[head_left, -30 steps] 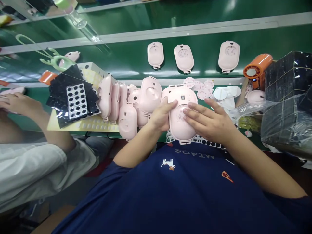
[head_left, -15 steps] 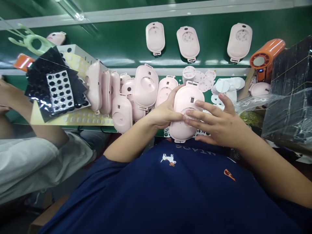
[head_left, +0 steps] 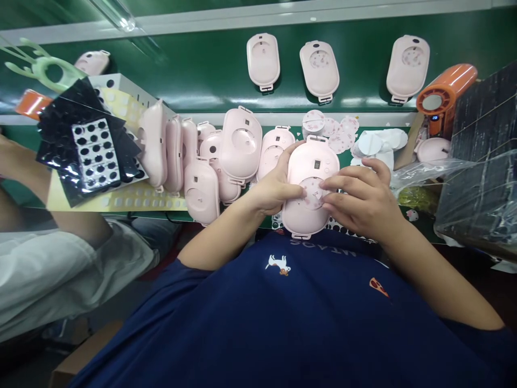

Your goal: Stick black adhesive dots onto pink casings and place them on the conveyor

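Observation:
A pale pink oval plastic case (head_left: 305, 220) is held upright in front of my chest. My left hand (head_left: 277, 191) grips its left side, the thumb lying on its face near the round recess. In that recess sits a round patterned sticker (head_left: 312, 195), white-pink with small prints. My right hand (head_left: 361, 199) is at the sticker's right edge, fingers bent and drawn together, fingertips touching it. Above the sticker the case has a small dark square window (head_left: 317, 165). Behind the case lie a stack of round patterned stickers (head_left: 314, 122) and white backing papers (head_left: 369, 144).
Several similar pink cases (head_left: 241, 143) crowd the bench to the left; others (head_left: 263, 60) lie on the green surface behind. Black dot sheets (head_left: 97, 151) are piled at left near another person's arm (head_left: 28, 167). An orange fan (head_left: 446, 91) and a plastic-wrapped dark stack (head_left: 480, 156) stand at right.
My right hand's spread fingers have drawn together and shifted lower, at the recess's right edge. The patterned sticker in the recess now shows clearly. My left hand keeps its hold on the case.

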Motion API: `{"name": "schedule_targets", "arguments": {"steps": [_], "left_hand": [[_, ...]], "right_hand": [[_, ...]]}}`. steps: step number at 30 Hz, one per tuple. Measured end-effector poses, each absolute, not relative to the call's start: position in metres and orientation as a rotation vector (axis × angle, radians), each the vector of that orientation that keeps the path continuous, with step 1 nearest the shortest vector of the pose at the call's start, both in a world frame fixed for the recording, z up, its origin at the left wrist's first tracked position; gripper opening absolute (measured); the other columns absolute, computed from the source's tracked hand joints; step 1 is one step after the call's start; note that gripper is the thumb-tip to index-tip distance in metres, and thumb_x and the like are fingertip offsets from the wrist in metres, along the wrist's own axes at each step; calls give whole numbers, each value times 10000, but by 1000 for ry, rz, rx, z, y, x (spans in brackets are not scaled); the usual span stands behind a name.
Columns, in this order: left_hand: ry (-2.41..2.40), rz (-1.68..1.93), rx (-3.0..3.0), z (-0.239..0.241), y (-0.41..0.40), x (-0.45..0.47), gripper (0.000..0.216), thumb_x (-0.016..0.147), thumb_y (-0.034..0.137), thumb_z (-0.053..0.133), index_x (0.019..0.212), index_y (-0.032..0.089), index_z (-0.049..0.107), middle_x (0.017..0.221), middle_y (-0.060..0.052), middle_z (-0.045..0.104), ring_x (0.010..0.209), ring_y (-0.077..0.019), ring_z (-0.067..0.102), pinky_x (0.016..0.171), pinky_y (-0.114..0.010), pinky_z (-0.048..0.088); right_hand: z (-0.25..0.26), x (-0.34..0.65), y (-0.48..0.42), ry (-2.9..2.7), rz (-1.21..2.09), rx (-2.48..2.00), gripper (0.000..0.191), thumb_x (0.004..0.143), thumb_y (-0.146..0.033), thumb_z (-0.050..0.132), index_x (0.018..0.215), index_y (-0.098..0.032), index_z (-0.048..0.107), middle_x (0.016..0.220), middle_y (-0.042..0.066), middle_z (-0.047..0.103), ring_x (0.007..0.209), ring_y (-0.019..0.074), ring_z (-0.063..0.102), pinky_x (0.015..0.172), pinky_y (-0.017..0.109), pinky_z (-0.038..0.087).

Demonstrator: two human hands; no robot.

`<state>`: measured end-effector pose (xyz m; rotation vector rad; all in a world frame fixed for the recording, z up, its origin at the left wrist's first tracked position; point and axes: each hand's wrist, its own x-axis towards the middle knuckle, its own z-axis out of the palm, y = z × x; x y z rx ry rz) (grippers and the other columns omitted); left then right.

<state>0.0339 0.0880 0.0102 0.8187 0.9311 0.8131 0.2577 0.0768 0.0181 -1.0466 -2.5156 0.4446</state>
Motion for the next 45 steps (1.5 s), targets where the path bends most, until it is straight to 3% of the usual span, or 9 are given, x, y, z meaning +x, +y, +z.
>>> {"name": "schedule_targets", "arguments": {"steps": [7, 13, 20, 25, 30, 32, 37, 42, 45], "left_hand": [[882, 862, 801, 6, 88, 35, 1199, 527, 185, 876, 1555, 342, 278, 1457, -93, 544, 1373, -396, 510, 1103, -542, 464], [848, 879, 707, 1, 91, 35, 1195, 520, 137, 924, 1525, 324, 305, 1347, -100, 629, 1297, -354, 580, 1069, -512, 491], [765, 845, 701, 17, 92, 38, 712, 623, 206, 915, 1253, 203, 583, 1197, -118, 713, 1172, -338, 660, 992, -479, 528], [733, 901, 741, 25, 88, 49, 693, 615, 209, 919, 1227, 197, 593, 1155, -109, 730, 1155, -334, 669, 1000, -469, 524], [754, 894, 761, 30, 89, 49, 712, 628, 197, 891, 1265, 206, 572, 1168, -114, 728, 1191, -344, 657, 1017, -481, 517], [764, 910, 761, 33, 92, 45, 755, 622, 199, 878, 1306, 215, 561, 1179, -116, 726, 1213, -364, 647, 1023, -502, 519], [782, 1004, 829, 33, 92, 40, 823, 611, 241, 866, 1364, 218, 534, 1175, -117, 737, 1197, -374, 654, 997, -496, 545], [899, 1113, 800, -13, 71, 41, 734, 642, 434, 874, 1275, 193, 589, 1165, -112, 741, 1181, -336, 663, 995, -451, 551], [1042, 1169, 740, -42, 57, 33, 674, 579, 435, 916, 1140, 181, 642, 1088, -93, 761, 1095, -304, 700, 991, -430, 556]], "right_hand": [[13, 247, 69, -2480, 133, -1041, 161, 980, -327, 577, 1068, -353, 710, 1085, -25, 747, 1064, 211, 581, 1089, 454, 266], [19, 238, 69, -2426, -221, -928, 110, 943, -234, 610, 916, -262, 714, 997, 4, 756, 990, 210, 584, 1021, 411, 285], [21, 236, 65, -2324, -331, -945, 146, 922, -225, 592, 857, -260, 718, 915, 4, 739, 902, 204, 575, 954, 406, 298], [23, 236, 60, -2302, -306, -1054, 134, 943, -266, 595, 914, -255, 726, 967, 28, 743, 931, 217, 575, 970, 413, 300], [24, 244, 59, -2240, -17, -1029, 104, 944, -320, 629, 987, -281, 716, 1085, 42, 688, 1032, 232, 578, 1016, 446, 352], [19, 246, 60, -2111, 198, -1028, 309, 914, -423, 659, 1196, -297, 658, 1295, 92, 587, 1170, 273, 548, 1029, 471, 410], [-9, 229, 58, -1700, 1137, -1038, 831, 906, -511, 597, 1584, -305, 163, 1548, 163, 419, 1303, 298, 542, 1049, 504, 495], [-29, 212, 53, -1400, 1452, -1047, 812, 904, -569, 566, 1581, -285, 218, 1540, 141, 473, 1351, 293, 522, 1119, 505, 454], [-22, 226, 72, -1771, 1277, -1294, 672, 909, -605, 566, 1487, -275, 465, 1377, 128, 612, 1236, 315, 586, 1059, 524, 479]]}}
